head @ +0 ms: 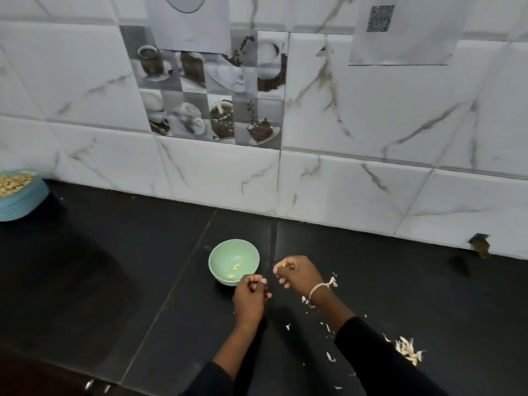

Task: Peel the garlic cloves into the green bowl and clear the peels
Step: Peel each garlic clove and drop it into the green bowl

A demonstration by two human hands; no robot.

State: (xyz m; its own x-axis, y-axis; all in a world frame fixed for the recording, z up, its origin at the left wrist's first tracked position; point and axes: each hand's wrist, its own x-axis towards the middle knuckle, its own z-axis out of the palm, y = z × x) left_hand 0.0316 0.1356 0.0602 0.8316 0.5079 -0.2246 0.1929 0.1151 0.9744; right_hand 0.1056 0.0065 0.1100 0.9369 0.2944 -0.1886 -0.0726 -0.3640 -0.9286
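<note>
The green bowl [218, 252] stands on the black counter just beyond my hands, with two small peeled garlic cloves [233, 272] inside. My left hand [251, 300] hovers at the bowl's near right rim; its fingers are curled tight and nothing shows between them. To its right, my right hand [298, 274] is curled round a small whitish garlic clove [286, 285] that peeks out under the fingers. A bracelet sits on that wrist. White garlic peels [333, 282] lie scattered by the right wrist, and a bigger heap of peels [408, 349] lies to the right of my forearm.
A stack of blue plates [21, 205] topped with pale food sits at the far left against the tiled wall [343, 181]. The counter's front edge [97, 385] runs along the lower left. A chipped hole [480, 245] marks the wall's base on the right.
</note>
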